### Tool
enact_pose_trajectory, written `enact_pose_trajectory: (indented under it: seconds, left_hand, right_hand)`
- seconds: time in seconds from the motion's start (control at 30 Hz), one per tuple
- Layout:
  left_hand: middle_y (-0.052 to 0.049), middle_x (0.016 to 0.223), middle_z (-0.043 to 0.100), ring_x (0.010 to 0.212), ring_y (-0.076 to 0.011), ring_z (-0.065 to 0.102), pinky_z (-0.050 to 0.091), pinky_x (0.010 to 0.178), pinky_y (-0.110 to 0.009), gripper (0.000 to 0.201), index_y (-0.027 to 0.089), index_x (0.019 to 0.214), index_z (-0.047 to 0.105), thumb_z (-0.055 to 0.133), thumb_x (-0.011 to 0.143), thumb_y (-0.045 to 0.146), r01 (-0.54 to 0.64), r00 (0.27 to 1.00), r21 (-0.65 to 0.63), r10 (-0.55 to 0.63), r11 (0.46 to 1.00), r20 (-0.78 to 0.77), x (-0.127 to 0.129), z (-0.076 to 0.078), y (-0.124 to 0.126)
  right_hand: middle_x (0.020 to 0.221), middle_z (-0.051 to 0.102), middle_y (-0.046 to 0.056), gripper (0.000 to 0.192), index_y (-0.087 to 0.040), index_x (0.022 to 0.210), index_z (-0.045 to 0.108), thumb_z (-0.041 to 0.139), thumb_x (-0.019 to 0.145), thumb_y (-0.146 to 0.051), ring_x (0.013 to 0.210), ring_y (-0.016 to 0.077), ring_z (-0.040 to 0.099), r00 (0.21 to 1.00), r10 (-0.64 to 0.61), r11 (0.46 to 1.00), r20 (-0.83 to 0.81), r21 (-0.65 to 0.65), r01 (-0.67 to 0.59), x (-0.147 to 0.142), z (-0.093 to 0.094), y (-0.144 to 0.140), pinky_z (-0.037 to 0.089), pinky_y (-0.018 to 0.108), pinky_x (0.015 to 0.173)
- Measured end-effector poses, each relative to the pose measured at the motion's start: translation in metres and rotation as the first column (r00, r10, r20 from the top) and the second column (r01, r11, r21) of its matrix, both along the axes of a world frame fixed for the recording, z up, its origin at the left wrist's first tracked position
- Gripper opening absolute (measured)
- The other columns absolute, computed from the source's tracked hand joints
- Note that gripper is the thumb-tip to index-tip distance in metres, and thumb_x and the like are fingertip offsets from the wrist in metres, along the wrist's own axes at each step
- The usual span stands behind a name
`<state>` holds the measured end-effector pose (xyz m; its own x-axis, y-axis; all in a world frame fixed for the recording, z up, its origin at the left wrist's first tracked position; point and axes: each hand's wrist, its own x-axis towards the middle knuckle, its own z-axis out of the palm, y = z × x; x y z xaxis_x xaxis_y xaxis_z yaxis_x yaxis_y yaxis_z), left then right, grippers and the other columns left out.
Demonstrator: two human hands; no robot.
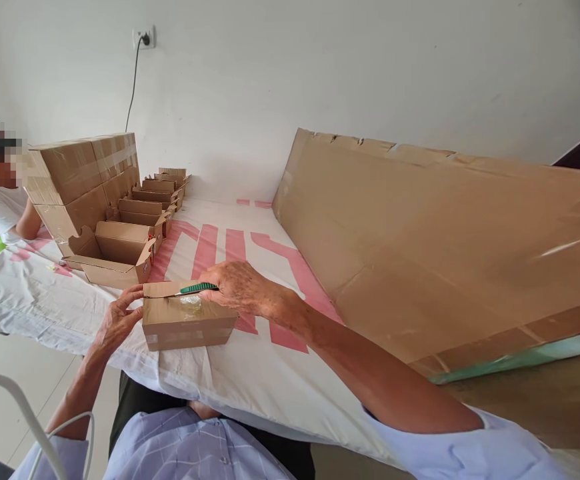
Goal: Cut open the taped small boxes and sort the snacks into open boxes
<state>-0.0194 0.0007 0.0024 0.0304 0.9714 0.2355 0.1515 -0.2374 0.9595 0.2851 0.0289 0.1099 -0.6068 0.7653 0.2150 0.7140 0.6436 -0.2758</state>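
A small closed cardboard box sits on the white cloth in front of me. My right hand is closed around a green-handled utility knife, whose blade tip lies along the seam in the box's top. Just in front of my right fingers, a shiny piece of clear tape shows on the lid. My left hand grips the box's left end, its fingers at the upper corner and the thumb against the side.
Open cardboard boxes run in a row toward the wall, beside a stack of taped cartons. A large cardboard sheet slants along the right. Another person is at the far left. Red markings cover parts of the cloth.
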Motion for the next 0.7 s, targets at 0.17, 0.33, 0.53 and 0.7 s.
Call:
enact_pose_trajectory:
  seconds: [0.17,0.33,0.53,0.7]
  left_hand:
    - [-0.015,0.148,0.065,0.143,-0.0413,0.054,0.06,0.093,-0.038,0.042,0.025,0.106,0.087,0.092,0.073,0.052,0.012,1.0,-0.025,-0.012,1.0,0.006,0.0,0.003,0.0]
    - [-0.017,0.158,0.057,0.15,-0.0419,0.048,0.055,0.106,-0.041,0.043,0.022,0.098,0.087,0.096,0.066,0.048,0.004,1.0,-0.078,-0.001,0.997,0.031,0.005,0.011,-0.003]
    - [-0.016,0.162,0.053,0.156,-0.0403,0.042,0.039,0.124,-0.047,0.039,0.022,0.096,0.086,0.095,0.067,0.047,0.006,0.998,-0.104,0.001,0.995,0.067,0.011,0.014,-0.005]
    - [-0.016,0.162,0.054,0.156,-0.0425,0.041,0.035,0.127,-0.05,0.041,0.022,0.095,0.086,0.097,0.064,0.046,-0.02,0.994,-0.104,0.03,0.994,0.102,0.014,0.014,-0.006]
  right_hand:
    - [0.08,0.073,0.007,0.028,-0.021,0.079,0.075,0.062,0.101,-0.032,0.073,0.0197,0.06,0.988,0.002,1.0,0.155,-0.016,0.0,-0.005,0.015,-0.001,0.027,0.033,0.064]
    - [0.083,0.074,0.005,0.025,-0.022,0.082,0.076,0.06,0.1,-0.029,0.076,0.0189,0.06,0.988,0.002,0.999,0.153,-0.05,0.006,-0.004,0.028,-0.007,0.028,0.032,0.064]
    - [0.088,0.074,0.004,0.023,-0.024,0.097,0.08,0.059,0.1,-0.033,0.081,0.0188,0.061,0.991,-0.011,0.992,0.134,-0.126,0.028,0.002,0.037,-0.014,0.032,0.03,0.069]
    - [0.093,0.076,0.004,0.022,-0.025,0.104,0.081,0.06,0.101,-0.03,0.084,0.0197,0.063,0.986,0.019,0.993,0.166,-0.118,0.001,-0.005,0.032,-0.013,0.033,0.03,0.072]
